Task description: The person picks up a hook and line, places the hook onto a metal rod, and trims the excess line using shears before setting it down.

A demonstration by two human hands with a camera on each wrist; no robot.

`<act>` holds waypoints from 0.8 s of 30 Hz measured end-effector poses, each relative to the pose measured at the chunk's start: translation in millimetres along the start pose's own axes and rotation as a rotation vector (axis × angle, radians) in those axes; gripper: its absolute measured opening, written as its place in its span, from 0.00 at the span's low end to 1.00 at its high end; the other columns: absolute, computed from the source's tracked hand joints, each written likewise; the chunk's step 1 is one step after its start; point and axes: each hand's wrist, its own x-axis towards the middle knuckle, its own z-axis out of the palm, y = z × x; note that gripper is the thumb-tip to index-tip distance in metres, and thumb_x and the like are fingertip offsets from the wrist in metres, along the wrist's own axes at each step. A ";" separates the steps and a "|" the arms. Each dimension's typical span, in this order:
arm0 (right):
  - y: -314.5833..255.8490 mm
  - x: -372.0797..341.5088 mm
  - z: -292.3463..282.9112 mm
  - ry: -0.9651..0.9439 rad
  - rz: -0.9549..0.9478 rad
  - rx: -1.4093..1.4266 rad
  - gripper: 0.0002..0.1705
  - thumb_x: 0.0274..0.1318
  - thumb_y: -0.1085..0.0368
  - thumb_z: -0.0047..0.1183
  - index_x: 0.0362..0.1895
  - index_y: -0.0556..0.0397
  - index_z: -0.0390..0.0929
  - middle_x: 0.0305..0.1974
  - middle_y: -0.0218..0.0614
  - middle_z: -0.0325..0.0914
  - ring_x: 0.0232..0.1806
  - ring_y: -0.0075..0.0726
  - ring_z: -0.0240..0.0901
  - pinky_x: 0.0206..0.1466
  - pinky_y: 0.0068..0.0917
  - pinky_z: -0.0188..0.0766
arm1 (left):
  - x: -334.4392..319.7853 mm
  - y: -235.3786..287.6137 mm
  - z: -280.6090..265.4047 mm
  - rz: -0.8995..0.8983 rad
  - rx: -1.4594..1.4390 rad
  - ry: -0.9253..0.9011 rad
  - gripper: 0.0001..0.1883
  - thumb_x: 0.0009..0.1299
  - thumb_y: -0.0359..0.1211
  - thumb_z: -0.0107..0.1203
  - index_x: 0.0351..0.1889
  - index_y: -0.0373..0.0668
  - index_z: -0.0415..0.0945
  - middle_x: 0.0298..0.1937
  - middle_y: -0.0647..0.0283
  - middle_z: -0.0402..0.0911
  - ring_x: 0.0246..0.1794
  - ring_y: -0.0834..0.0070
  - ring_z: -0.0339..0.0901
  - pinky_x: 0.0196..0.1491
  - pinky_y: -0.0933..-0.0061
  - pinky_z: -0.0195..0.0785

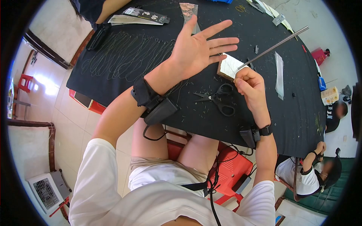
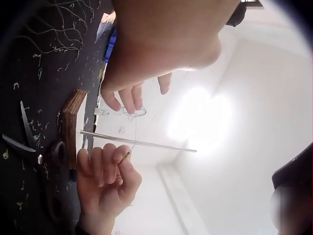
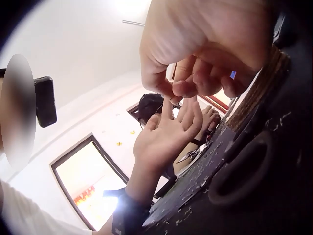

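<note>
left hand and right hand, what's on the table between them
In the head view, a white-topped block lies between the left hand and the right hand; a metal rod seems to rise from it.

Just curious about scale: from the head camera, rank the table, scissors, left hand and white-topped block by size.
1. Table
2. Left hand
Scissors and white-topped block: too close to rank; block partly hidden.

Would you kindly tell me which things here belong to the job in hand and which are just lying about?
Likely in the job:
Small piece pinched by the right hand
Block and metal rod
Scissors, within reach
Looped strands, probably stock

Apparently just lying about:
Clear plastic sleeve
Dark labelled packet
</note>
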 end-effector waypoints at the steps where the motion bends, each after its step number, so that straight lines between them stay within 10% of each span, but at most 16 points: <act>1: -0.7 -0.1 0.4 0.000 0.001 0.001 0.04 0.49 0.68 0.53 0.28 0.55 0.74 0.21 0.24 0.70 0.20 0.13 0.61 0.23 0.11 0.55 | -0.2 1.5 -0.2 0.026 -0.066 -0.009 0.34 0.67 0.55 0.18 0.66 0.47 0.52 0.61 0.48 0.62 0.63 0.62 0.58 0.62 0.66 0.46; 8: -5.8 -1.9 1.2 -0.090 0.025 -0.047 0.04 0.48 0.68 0.53 0.26 0.54 0.73 0.21 0.23 0.69 0.21 0.13 0.62 0.25 0.11 0.57 | 2.8 3.2 -23.3 0.194 -0.345 -0.002 0.33 0.59 0.39 0.28 0.64 0.37 0.52 0.62 0.50 0.62 0.64 0.59 0.56 0.64 0.63 0.46; 19: -10.3 -6.9 16.3 -0.279 0.055 -0.197 0.05 0.45 0.67 0.54 0.24 0.54 0.73 0.20 0.20 0.68 0.23 0.12 0.61 0.27 0.14 0.57 | 4.2 -0.1 -3.5 0.233 -0.054 0.077 0.32 0.67 0.43 0.30 0.69 0.54 0.35 0.62 0.41 0.56 0.62 0.59 0.59 0.61 0.65 0.54; 24: -5.7 -4.7 7.7 -0.322 0.071 -0.233 0.05 0.44 0.67 0.54 0.25 0.54 0.73 0.20 0.19 0.68 0.22 0.12 0.61 0.26 0.14 0.56 | 1.6 4.9 -2.5 0.113 -0.151 0.008 0.31 0.68 0.41 0.31 0.68 0.45 0.36 0.59 0.40 0.61 0.47 0.66 0.72 0.44 0.77 0.68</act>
